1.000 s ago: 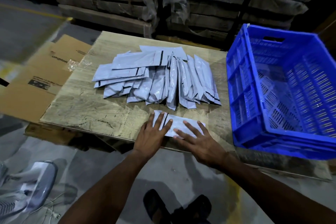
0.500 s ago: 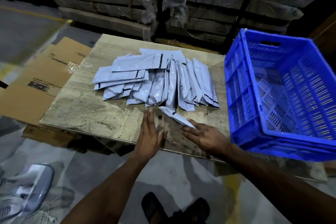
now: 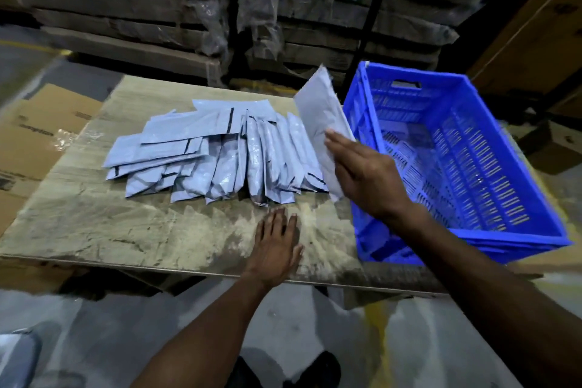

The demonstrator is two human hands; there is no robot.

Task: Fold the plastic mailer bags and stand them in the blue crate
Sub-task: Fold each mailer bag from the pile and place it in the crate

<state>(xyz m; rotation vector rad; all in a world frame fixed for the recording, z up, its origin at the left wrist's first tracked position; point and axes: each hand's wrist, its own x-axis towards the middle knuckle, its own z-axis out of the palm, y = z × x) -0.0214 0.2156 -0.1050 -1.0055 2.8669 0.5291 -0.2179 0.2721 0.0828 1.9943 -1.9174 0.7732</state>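
A fan of grey plastic mailer bags [image 3: 214, 154] lies on the worn wooden tabletop [image 3: 110, 230]. My right hand [image 3: 365, 176] holds one folded grey mailer [image 3: 318, 113] upright in the air, just left of the blue crate's near-left wall. The blue crate [image 3: 472, 151] stands tilted at the table's right end, and I see no bags in it. My left hand [image 3: 277, 246] rests flat on the table near the front edge, fingers together, holding nothing.
Wrapped stacks of flat cartons [image 3: 126, 3] rise behind the table. A flattened cardboard box [image 3: 34, 142] lies to the left. A white object [image 3: 15, 359] sits on the floor at the lower left. My feet [image 3: 283, 372] are below the table edge.
My right hand has lifted the folded mailer off the table and carried it up and right toward the crate. My left hand let go of it and stayed flat on the table.
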